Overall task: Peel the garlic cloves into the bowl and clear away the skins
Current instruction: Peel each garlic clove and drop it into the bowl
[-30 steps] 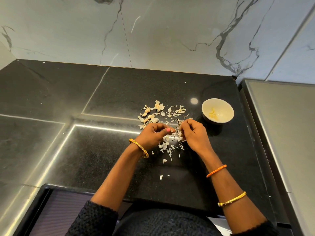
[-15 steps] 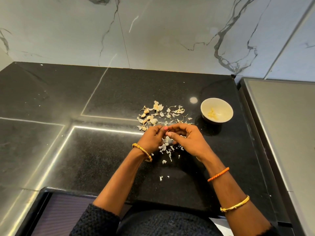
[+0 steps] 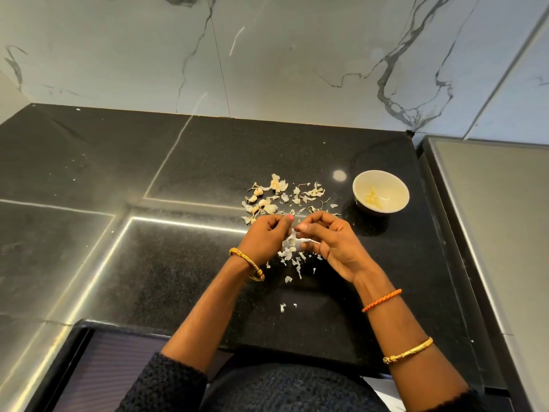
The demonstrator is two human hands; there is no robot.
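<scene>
- Garlic cloves: a few small, pale tan, unpeeled, loose on the black counter at the far left of the litter, well left of the bowl.
- Bowl: small, round, cream inside, dark outside, upright on the counter to the right of the litter; holds a few pale yellow peeled cloves at its bottom.
- Skins: thin, papery, whitish flakes strewn over the counter, thick beside the unpeeled cloves, thinner toward the near edge, a few stray bits well apart from the rest.
- One white strip of skin pinched between the fingertips of both hands, above the litter.
</scene>
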